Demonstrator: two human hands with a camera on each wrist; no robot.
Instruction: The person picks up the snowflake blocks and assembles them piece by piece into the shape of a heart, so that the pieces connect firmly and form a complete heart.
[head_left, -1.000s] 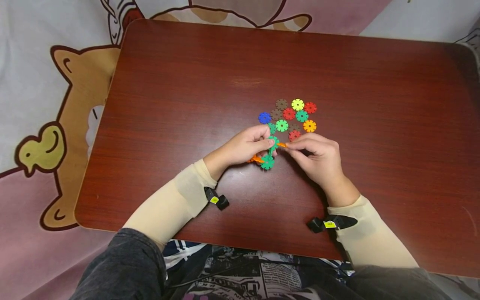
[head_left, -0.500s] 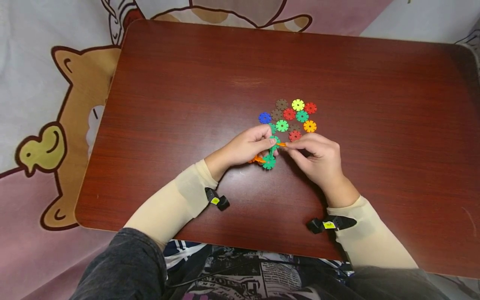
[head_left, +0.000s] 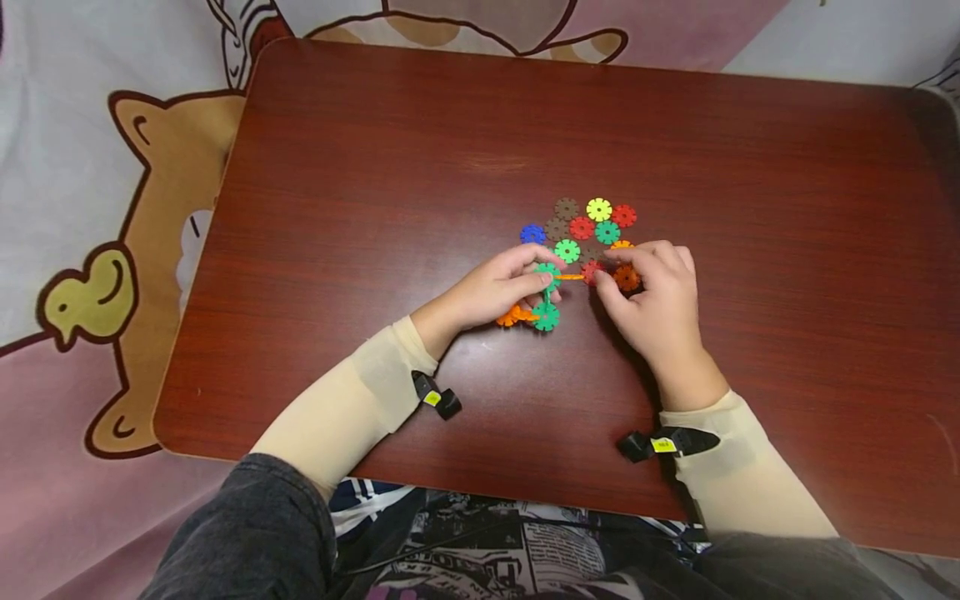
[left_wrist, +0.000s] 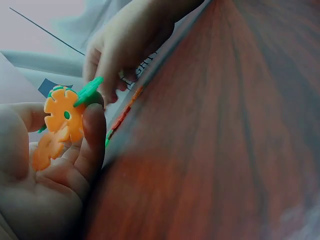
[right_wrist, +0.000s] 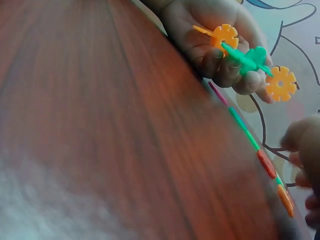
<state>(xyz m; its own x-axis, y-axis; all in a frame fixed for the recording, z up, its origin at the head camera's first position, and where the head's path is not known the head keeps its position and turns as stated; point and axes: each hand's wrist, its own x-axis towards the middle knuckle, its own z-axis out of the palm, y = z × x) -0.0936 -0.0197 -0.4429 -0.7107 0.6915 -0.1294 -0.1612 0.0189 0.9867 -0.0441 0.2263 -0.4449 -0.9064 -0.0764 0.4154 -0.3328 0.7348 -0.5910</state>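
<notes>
From the head, the left hand (head_left: 504, 287) pinches the chain (head_left: 547, 318) over the table (head_left: 390, 183); the right hand (head_left: 662, 300), thumb and fingers parted, is by an orange disc (head_left: 627, 278). Left wrist: light, stiff plastic, I'd say. Right wrist: it could pull apart; best pinch a green disc (right_wrist: 255, 58) mid-chain.
</notes>
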